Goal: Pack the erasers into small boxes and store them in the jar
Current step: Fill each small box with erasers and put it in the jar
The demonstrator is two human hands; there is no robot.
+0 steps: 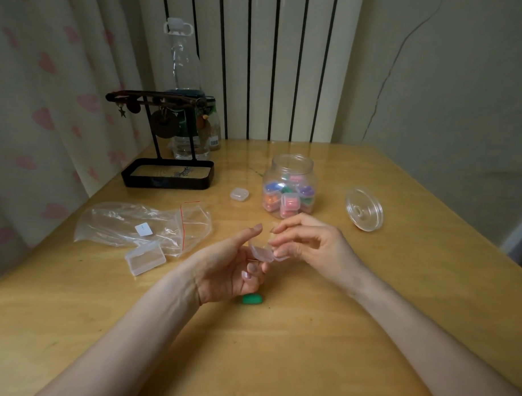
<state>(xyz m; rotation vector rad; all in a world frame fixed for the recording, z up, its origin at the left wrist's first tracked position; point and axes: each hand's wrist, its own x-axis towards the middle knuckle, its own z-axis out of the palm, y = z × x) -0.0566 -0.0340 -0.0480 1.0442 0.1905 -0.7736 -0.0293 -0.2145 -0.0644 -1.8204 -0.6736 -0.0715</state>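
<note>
Head view: the wooden table (278, 346) is bare across its near half, and its far edge meets a wall with a radiator (276, 65). Its left edge runs along a curtain (36, 86), and the right edge falls away at an angle.

Both hands are raised above the middle of the table. The left hand (230, 268) curls its fingers under a small clear box (262, 251), thumb up. The right hand (308, 244) pinches the same box from the other side with fingertips and thumb. Whether the box is open is hard to tell through the clear plastic.

A green eraser (251, 299) lies on the table just beneath the left hand, partly hidden by it. Beyond the hands stands the open jar (289, 187), holding several small boxes with coloured erasers inside. Its lid (363, 209) lies to the right, well apart. A closed little box (239, 194) sits just left of the jar.

On the left lie a crumpled plastic bag (140, 223) and a rectangular clear case (145, 257) touching its near edge. A black stand (165, 182) and a bottle (180, 61) stand behind them.
</note>
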